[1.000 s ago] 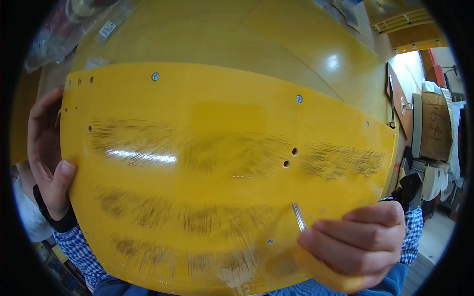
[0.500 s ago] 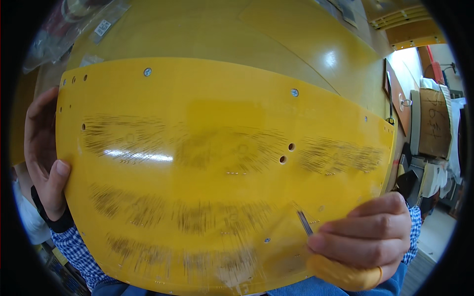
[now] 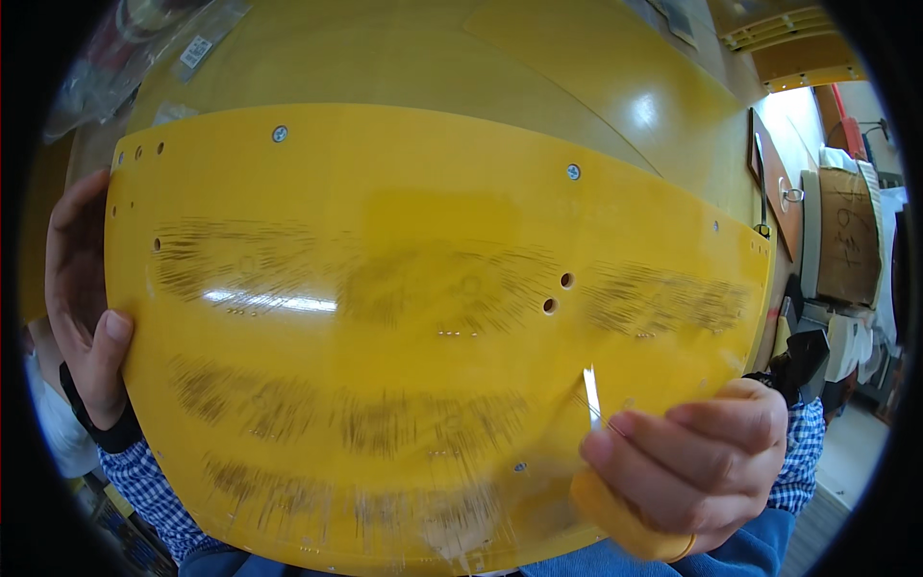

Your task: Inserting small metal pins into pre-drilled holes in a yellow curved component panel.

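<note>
Behind the right hand [image 3: 700, 462], which pinched a shiny strip [image 3: 591, 396] by its hidden end, stretched the yellow board [image 3: 433, 173], edge clasped by the partly hidden left hand [image 3: 85, 308], an illegible label [image 3: 195, 52] beyond it, a hand-marked carton [image 3: 848, 216] beyond the right.

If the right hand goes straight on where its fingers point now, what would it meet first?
The right hand would probably meet the yellow panel first, though the depth between them is unclear.

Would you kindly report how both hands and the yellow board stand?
Left hand holding yellow board at left edge. Right hand pinching thin shiny piece over board. Clusters of thin dark wires across board; no obstruction seen.
</note>
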### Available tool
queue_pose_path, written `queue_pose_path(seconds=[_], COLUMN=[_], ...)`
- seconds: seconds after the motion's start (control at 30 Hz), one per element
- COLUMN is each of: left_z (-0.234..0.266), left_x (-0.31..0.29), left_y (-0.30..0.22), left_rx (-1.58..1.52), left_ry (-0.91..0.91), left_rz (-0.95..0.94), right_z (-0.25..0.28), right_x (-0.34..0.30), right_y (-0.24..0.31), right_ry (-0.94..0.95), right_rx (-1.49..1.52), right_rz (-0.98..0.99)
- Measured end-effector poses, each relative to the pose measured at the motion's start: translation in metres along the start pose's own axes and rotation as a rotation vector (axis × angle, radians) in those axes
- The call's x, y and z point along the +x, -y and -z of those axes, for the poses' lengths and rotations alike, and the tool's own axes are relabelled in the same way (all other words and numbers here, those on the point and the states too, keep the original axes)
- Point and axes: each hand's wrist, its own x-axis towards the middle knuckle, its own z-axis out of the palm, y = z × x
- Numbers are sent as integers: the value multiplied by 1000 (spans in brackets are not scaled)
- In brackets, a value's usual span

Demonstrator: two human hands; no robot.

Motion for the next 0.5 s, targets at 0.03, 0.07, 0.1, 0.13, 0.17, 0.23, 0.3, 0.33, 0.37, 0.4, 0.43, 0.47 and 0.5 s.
queue_pose_path(seconds=[0.03, 0.07, 0.1, 0.13, 0.17, 0.23, 0.3, 0.33, 0.37, 0.4, 0.43, 0.47, 0.5], left_z=[1, 2, 2, 1, 1, 1, 1, 2, 3, 2, 2, 2, 1], left_x=[1, 1, 1, 0, 0, 0, 0, 1, 1, 1, 0, -1, 0], left_y=[-2, -3, -1, 0, 1, 0, -2, -4, -6, -3, -1, 0, 0], left_rx=[4, 8, 6, 4, 3, 17, 24, 34, 40, 38, 38, 40, 33], left_ry=[2, 3, 5, 7, 5, 43, 36, 28, 27, 29, 31, 29, 36], left_rz=[1, 2, 9, 17, 21, 27, 18, 11, 14, 13, 14, 18, 20], right_z=[0, 0, 0, -1, -3, 0, -5, -6, -5, -3, -4, -7, -7], right_x=[2, 3, 0, -2, -4, -4, -3, -2, -1, 0, 0, -1, -2], right_y=[0, -1, -3, -4, -6, -20, -8, -4, -3, -1, 0, 0, 2], right_ry=[6, 13, 3, 5, -18, -33, -57, -83, -88, -39, 8, 8, -43], right_rx=[-2, -4, 13, 16, 46, 172, 71, -26, -22, -1, 21, 26, -9], right_rz=[-47, -93, -53, -52, 11, 259, 136, 14, 15, -44, -103, -101, -64])
